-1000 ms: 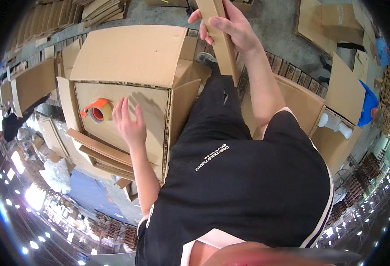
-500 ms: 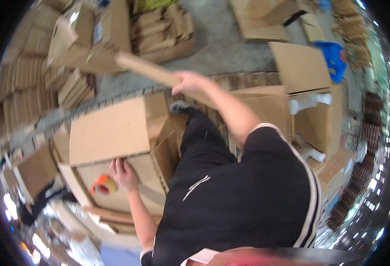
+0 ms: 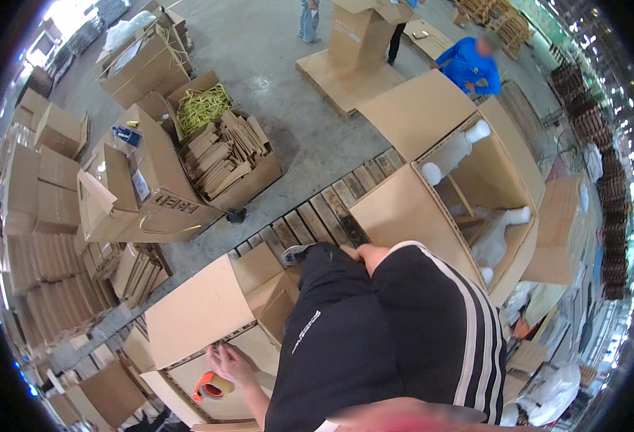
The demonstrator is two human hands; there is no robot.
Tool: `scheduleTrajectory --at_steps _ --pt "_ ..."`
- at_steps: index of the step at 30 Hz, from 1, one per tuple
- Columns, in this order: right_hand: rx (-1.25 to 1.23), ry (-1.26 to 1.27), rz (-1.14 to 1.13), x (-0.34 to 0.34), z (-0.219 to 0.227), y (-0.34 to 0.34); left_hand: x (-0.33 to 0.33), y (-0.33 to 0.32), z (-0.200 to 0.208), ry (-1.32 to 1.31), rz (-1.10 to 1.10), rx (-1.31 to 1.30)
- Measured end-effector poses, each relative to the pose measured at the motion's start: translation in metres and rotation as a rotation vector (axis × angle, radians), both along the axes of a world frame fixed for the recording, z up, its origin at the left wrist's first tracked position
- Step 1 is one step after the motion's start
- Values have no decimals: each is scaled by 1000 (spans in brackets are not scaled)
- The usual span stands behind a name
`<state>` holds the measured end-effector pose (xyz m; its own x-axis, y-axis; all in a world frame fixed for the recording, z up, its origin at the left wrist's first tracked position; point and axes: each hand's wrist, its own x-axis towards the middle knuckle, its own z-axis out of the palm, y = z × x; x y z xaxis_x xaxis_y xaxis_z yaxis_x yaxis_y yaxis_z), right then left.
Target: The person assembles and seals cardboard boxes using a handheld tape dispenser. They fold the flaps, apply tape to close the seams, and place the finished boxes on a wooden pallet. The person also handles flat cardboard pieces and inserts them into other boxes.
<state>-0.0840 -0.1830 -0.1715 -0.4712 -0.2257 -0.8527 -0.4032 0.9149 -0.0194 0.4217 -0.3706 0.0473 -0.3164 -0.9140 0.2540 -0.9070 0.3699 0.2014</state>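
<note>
My left hand (image 3: 232,365) rests with its fingers apart at the edge of a flap on the near cardboard box (image 3: 197,312). Just below this hand, an orange tape dispenser (image 3: 212,387) with a roll of tape lies on the box. My right hand (image 3: 361,253) is low beside my leg, over the wooden slats (image 3: 326,216). Most of it is hidden by my leg and forearm, so its fingers and anything in them do not show. To the right stands an opened carton (image 3: 396,209) holding white foam-wrapped pieces (image 3: 457,155).
Ahead on the left, a large box (image 3: 148,209) adjoins a carton of folded cardboard pieces (image 3: 223,155) and yellow strapping (image 3: 203,108). Flattened cartons (image 3: 57,277) are stacked far left. A person in blue (image 3: 470,65) is behind the right carton; other people stand farther off.
My right hand has come down beside my leg; the long cardboard piece it held is out of sight. The view has shifted, showing more floor ahead. My left hand stays at the flap edge.
</note>
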Motion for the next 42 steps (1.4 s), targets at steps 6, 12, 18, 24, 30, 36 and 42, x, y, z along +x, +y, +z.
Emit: scheduleTrajectory --at_steps 6,12,18,24,30,36,42 --pt "-62 58 84 -18 23 -67 3 10 3 21 -18 56" --pt "-46 95 120 -27 21 -144 16 -7 0 37 -12 72" --pt "-134 -116 211 -13 31 -211 19 -24 12 50 -51 134" --pt "-364 -210 442 24 71 -225 8 -19 17 -11 -69 -18" --pt "-627 -375 581 46 121 -234 13 -8 10 -66 -68 -72" --pt "-871 -365 537 83 225 -243 14 -21 19 11 -27 117" --pt "-1500 -83 806 126 318 -224 20 -22 13 157 5 175"
